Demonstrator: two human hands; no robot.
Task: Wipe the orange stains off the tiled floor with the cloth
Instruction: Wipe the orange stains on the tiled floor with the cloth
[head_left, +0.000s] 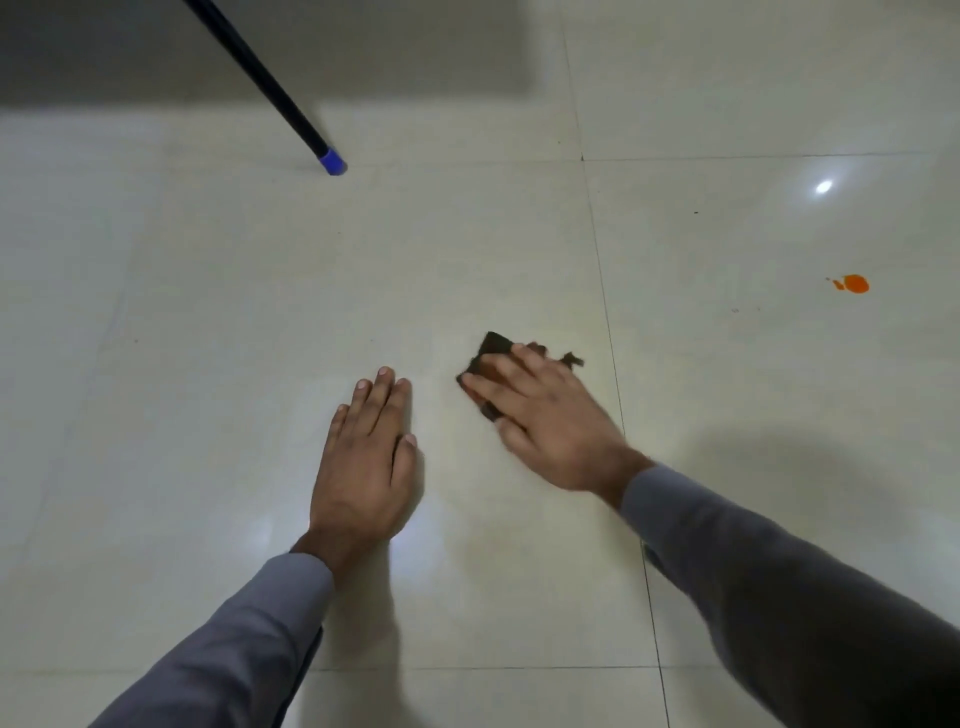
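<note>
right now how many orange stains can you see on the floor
1: an orange stain with small specks beside it, on the floor far right of the right hand. Another could be hidden under the cloth or the hands.

- Right hand (540, 415) presses a small dark cloth (491, 358) flat on the glossy pale tiled floor (208, 312), fingers straight.
- Left hand (363, 462) rests palm-down just beside it.
- Orange stain (854, 283) lies well apart, rightward.
- Black pole with a blue tip (331, 162) touches the floor.
</note>
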